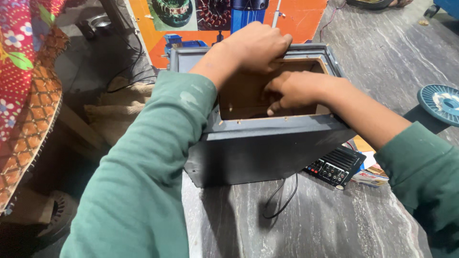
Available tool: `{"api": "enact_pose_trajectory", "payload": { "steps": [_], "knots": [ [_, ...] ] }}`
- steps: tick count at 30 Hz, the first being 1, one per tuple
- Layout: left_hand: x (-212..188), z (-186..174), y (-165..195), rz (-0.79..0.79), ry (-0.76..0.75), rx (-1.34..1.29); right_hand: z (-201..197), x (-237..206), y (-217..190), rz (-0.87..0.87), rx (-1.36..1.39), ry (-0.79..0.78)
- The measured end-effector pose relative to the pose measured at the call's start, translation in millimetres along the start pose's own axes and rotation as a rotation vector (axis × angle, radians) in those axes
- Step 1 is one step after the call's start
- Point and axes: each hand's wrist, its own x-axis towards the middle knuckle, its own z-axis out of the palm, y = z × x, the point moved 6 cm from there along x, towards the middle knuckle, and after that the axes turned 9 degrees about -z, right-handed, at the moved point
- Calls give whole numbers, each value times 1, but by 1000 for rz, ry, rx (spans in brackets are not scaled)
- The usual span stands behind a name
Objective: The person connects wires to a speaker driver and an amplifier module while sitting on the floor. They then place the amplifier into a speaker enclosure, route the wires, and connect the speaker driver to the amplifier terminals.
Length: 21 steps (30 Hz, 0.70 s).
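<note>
Dark grey wooden speaker box (267, 153): left hand (256, 45) fingers curled over far rim, right hand (291, 91) inside opening, fingers bunched together.

Two bare hands, left hand (256, 45) and right hand (294, 91), no rings, watch or gloves seen. Both arms in long green sleeves (143, 177) of soft knit cloth, pushed up to mid-forearm. Left sleeve shows faint pale smudges near the cuff; right sleeve looks darker in shadow
</note>
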Motion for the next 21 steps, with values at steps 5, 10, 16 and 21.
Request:
{"api": "enact_pose_trajectory", "payload": {
  "steps": [5,10,16,21],
  "knots": [
    [2,2,1,57,57,55,-9,2,8,-42,-63,156],
    [-3,-1,6,59,91,53,-18,-6,-11,-353,207,309],
    [-10,-11,11,55,99,4,-10,-20,-14,-237,37,248],
    [-12,-13,14,47,106,44,16,-16,-11,-61,-163,-73]
  ]
}}
